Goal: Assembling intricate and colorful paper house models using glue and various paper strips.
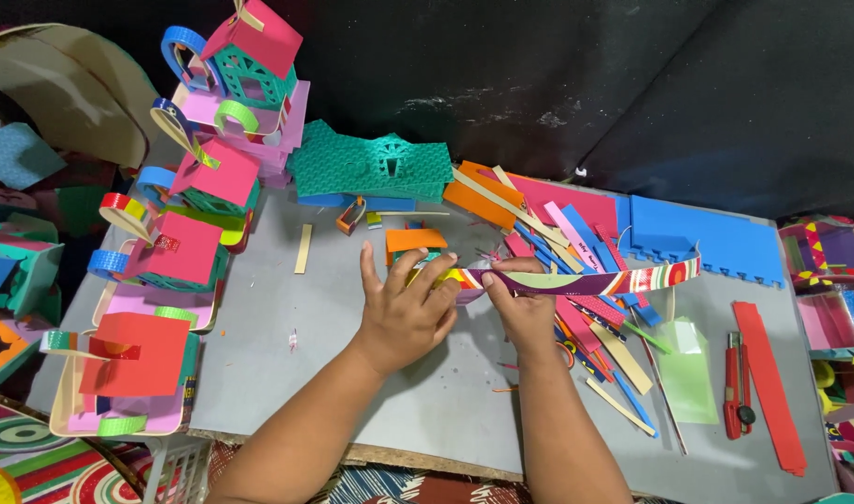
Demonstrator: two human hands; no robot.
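Two bare hands meet at the centre of the frame over a grey work board (371, 392). Left hand (406, 313) lies curled, fingers together, pressing on a small folded cardboard piece that is mostly hidden beneath it. Right hand (525, 313) has thumb and fingers pinched on the near end of a long curved multicoloured striped paper strip (614, 278), which runs rightward and upward to the centre right of the frame.

Judged from its bend, the strip is light, thin and flexible — liable to crease or tear if pulled hard; best held flat near its end.

At left of the frame stands a column of small pink-and-red paper houses (180, 252). A pile of loose coloured paper strips (576, 243) lies right of centre — a red utility knife (733, 383) sits at lower right.
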